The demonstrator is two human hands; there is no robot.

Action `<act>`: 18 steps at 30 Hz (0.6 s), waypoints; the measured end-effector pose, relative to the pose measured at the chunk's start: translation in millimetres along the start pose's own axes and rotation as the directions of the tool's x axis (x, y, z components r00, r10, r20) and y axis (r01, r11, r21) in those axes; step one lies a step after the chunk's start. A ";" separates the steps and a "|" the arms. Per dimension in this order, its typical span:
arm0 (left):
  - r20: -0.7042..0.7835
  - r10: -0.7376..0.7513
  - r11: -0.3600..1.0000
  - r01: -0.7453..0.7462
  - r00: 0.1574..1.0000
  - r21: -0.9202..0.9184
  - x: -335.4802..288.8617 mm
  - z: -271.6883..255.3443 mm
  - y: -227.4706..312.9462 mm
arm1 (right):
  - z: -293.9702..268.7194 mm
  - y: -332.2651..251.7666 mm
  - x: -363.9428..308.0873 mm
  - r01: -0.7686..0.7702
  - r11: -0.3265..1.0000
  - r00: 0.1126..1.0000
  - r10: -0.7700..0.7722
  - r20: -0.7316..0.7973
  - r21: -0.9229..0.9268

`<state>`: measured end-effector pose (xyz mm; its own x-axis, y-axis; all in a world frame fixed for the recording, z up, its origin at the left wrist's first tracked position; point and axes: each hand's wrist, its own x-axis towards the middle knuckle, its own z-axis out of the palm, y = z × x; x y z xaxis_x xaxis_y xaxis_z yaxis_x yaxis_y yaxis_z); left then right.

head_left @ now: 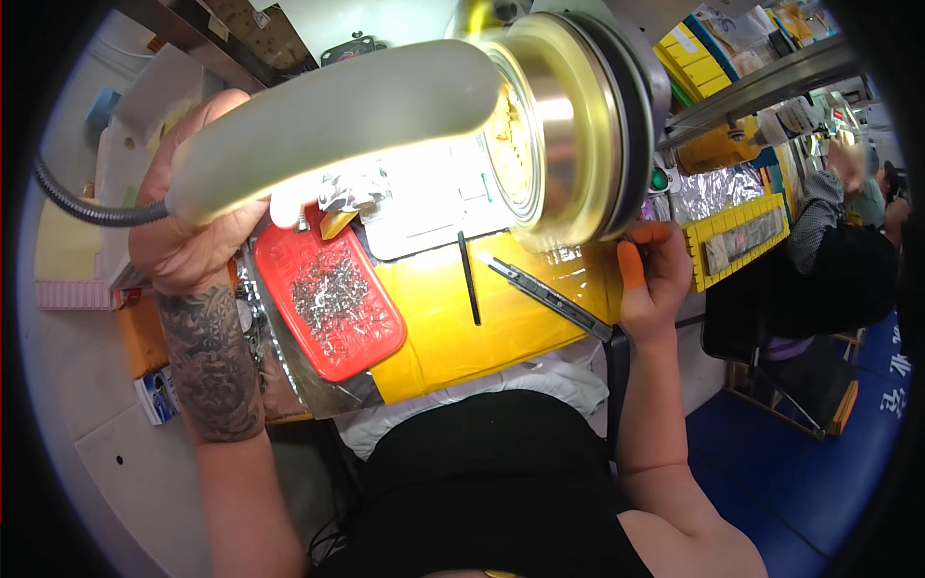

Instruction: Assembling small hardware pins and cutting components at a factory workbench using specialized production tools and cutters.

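My left hand [207, 236] reaches up at the left, behind the pale elongated lamp head [337, 125], which hides its fingers. Below that hand lies a red tray [385, 342] of small shiny metal pieces [332, 294]. A small grey-patterned item [355, 188] shows beneath the lamp's edge. At the right, my right hand [660, 275] is curled, orange covers on its fingertips, beside a large round metal-and-yellow machine part [568, 125]. What those fingers hold, if anything, is hidden. A utility knife [549, 299] and a thin black stick [469, 279] lie between my hands.
A yellow-covered worktop [434, 356] bears the tray and knife; a white plate [414, 236] glows under the lamp. The lamp's flexible metal neck [96, 212] enters from the left. Yellow bins [737, 241] line the right, with another person [838, 250] beyond.
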<state>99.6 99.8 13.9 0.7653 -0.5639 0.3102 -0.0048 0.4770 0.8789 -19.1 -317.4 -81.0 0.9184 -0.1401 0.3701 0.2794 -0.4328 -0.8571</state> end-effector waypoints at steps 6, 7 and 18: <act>-0.176 -0.111 0.990 0.124 0.978 0.064 10.3 32.5 0.0 | 1.2 -5.1 -2.4 -0.019 0.989 1.000 0.019 -0.001 0.145; -0.159 -0.082 0.989 0.101 0.984 0.112 14.9 36.2 -0.5 | 0.7 -5.0 -3.1 -0.023 0.986 1.000 0.025 -0.015 0.167; -0.085 0.027 0.957 -0.002 0.996 0.289 9.2 39.4 4.1 | -6.0 4.1 -6.2 0.067 0.924 0.952 0.053 -0.301 0.376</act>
<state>81.3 70.0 34.6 0.8168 -0.4914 0.3022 -0.1919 0.2625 0.9457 -25.3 -323.6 -84.6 0.8051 -0.4241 0.4147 0.4252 -0.0748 -0.9020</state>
